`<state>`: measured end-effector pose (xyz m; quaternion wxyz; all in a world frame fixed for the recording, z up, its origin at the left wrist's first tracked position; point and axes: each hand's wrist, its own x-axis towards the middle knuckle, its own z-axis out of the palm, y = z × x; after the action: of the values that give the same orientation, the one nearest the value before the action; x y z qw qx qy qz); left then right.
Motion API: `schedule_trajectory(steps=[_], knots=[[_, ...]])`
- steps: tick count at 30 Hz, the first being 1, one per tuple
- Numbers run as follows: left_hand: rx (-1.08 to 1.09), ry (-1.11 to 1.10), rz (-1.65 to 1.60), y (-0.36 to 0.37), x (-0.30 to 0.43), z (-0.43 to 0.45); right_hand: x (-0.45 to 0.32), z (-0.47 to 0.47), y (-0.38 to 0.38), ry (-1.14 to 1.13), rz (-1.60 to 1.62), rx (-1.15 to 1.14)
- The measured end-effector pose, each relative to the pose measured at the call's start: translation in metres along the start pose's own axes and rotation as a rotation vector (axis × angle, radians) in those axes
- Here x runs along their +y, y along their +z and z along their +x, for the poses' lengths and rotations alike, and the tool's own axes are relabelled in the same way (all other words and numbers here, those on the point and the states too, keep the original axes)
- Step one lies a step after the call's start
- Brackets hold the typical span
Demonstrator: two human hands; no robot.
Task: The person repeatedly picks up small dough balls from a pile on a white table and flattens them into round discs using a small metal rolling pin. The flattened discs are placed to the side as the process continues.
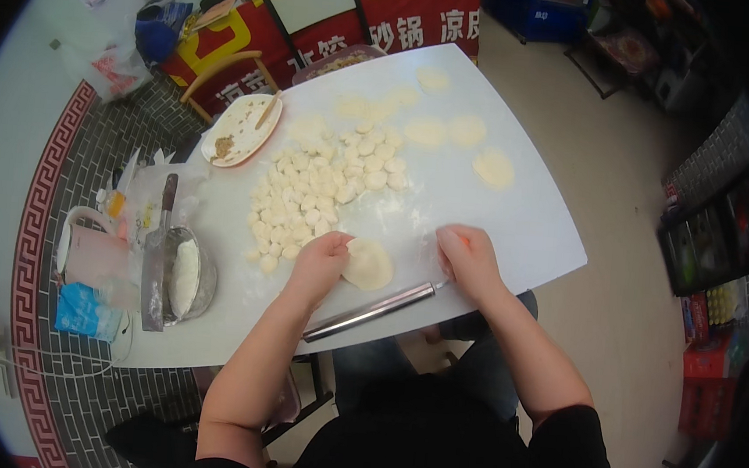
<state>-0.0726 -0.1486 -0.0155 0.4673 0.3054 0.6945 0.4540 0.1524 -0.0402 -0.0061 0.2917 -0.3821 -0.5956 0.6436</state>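
Note:
My left hand (325, 258) grips the left edge of a thin round dough wrapper (370, 265) at the near part of the white table (513, 238). To its right, my right hand (468, 258) is curled over the table beside the end of a metal rolling pin (371, 313); whether it holds that end I cannot tell. The pin lies slantwise along the near edge. Beyond my left hand lie many small floured dough pieces (308, 196) in a heap. Further off, several flat round wrappers (493, 169) are spread out, some overlapping.
A cleaver (155, 276) rests on a metal bowl of flour (202, 286) at the left. Near them are a pink pitcher (92, 255) and a blue packet (86, 310). A white dish (260, 136) with some filling and a wooden stick stands at the far left. A chair (226, 61) is behind the table.

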Motion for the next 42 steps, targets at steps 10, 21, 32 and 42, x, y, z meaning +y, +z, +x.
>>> schedule_trajectory(steps=[10, 21, 32, 42], knots=[[0.143, 0.143, 0.546, 0.009, 0.016, 0.01, -0.008, 0.036, 0.016, 0.004, -0.049, 0.004], [0.004, 0.254, 0.418, 0.027, 0.01, -0.013, 0.012, 0.067, 0.026, -0.043, -0.05, 0.024], [0.138, -0.023, 0.093, 0.003, 0.004, 0.0, -0.005, -0.011, -0.003, 0.013, 0.031, -0.036], [-0.012, 0.03, -0.019, 0.013, 0.012, -0.01, -0.002, 0.009, 0.003, 0.086, 0.03, -0.032]])
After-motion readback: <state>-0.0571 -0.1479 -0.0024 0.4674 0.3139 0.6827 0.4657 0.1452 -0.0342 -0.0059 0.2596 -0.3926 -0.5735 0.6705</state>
